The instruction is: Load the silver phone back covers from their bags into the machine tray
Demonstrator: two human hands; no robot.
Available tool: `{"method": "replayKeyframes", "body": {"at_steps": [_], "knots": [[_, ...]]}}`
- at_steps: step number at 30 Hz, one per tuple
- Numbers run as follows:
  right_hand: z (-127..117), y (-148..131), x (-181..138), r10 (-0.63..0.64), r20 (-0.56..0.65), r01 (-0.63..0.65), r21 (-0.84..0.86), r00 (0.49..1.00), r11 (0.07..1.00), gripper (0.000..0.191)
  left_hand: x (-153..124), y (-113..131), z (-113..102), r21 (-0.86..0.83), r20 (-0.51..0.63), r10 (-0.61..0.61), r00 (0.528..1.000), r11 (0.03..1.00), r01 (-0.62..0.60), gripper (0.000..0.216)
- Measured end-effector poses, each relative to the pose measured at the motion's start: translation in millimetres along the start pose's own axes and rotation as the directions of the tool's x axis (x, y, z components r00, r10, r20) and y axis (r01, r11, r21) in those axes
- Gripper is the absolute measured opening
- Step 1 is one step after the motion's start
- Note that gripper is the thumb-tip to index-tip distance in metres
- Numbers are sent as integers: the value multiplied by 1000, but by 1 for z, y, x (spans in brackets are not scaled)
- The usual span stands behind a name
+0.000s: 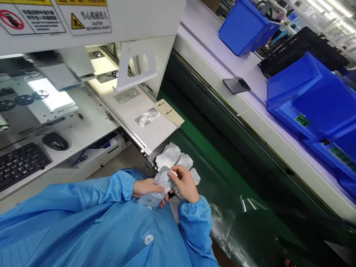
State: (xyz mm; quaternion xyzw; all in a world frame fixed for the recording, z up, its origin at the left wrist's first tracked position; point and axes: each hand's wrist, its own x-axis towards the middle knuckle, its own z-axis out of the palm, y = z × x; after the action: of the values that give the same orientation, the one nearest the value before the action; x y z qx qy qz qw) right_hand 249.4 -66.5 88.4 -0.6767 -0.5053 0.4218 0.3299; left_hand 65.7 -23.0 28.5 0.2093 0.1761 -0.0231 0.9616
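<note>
My left hand [147, 188] and my right hand [185, 183] meet close to my chest, both in blue sleeves. Together they grip a clear plastic pouch [161, 181] with a round grey part inside. The left hand holds it from below with fingers wrapped round it. The right hand pinches its top edge, fingers closed. Just beyond them lies a small pile of similar silvery pouches [174, 157] at the near end of the green conveyor belt [211, 148].
A white machine [133, 48] with warning labels stands to the left, its tray [144, 111] carrying flat grey plates. A keyboard [19, 163] and a mouse [55, 141] sit at far left. Blue bins [314, 96] and a dark phone back [236, 85] rest on the right-hand shelf.
</note>
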Motion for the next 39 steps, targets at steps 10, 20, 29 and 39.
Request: {"method": "replayKeyframes", "body": {"at_steps": [10, 20, 29, 39], "knots": [[34, -39, 109, -194, -149, 195, -4, 970, 981, 29, -57, 37, -18, -69, -249, 240, 938, 962, -265, 25], [-3, 87, 124, 169, -445, -165, 47, 879, 985, 50, -79, 38, -49, -150, -424, 248, 871, 929, -338, 40], [10, 91, 109, 31, -405, -157, -281, 914, 947, 47, -44, 49, -37, -103, -237, 171, 956, 974, -200, 28], [39, 3, 184, -162, -149, 168, 28, 976, 985, 34, -60, 56, -51, -37, -256, 180, 950, 980, -196, 32]]}}
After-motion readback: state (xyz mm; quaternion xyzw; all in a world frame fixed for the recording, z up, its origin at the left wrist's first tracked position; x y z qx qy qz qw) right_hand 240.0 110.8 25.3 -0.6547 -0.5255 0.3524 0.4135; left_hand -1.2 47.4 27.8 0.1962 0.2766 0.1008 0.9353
